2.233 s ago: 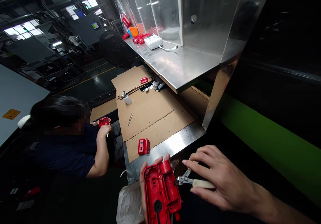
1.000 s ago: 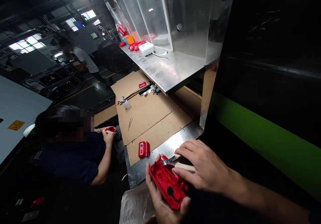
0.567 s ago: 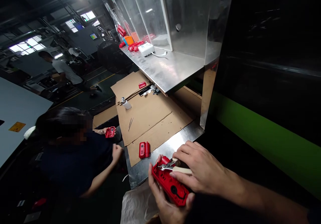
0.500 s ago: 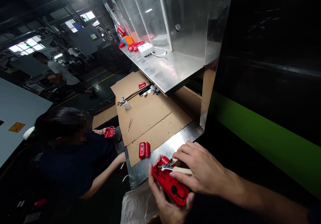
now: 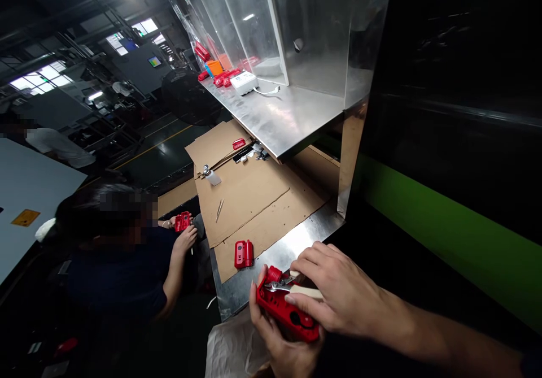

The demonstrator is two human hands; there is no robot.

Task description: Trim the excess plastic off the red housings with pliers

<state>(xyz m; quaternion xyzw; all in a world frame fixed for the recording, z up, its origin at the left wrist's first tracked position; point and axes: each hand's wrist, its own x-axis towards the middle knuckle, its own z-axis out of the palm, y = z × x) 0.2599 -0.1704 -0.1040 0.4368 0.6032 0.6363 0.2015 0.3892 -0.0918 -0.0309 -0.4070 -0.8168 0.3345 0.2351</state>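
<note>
A red plastic housing (image 5: 283, 315) rests in my left hand (image 5: 284, 351), whose fingers wrap around it from below and from the left. My right hand (image 5: 339, 285) grips a pair of nippers (image 5: 307, 292) by its cream handles. The metal jaws reach inside the far end of the housing, beside a red cylindrical part. Whether the jaws are biting on anything is too small to tell. Another red housing (image 5: 244, 254) lies on the cardboard at the near table edge, just beyond my hands.
Cardboard (image 5: 241, 197) covers the metal table, with tweezers (image 5: 219, 211) and a pump bottle (image 5: 211, 176) on it. A raised metal shelf (image 5: 296, 112) carries a white box (image 5: 244, 83) and red parts. At left, a seated co-worker (image 5: 122, 259) holds a red housing (image 5: 183, 221).
My hands tilt the red housing slightly, and the nippers stay in its far end. The co-worker's lower hand has risen to their own housing. A person in the background has moved left.
</note>
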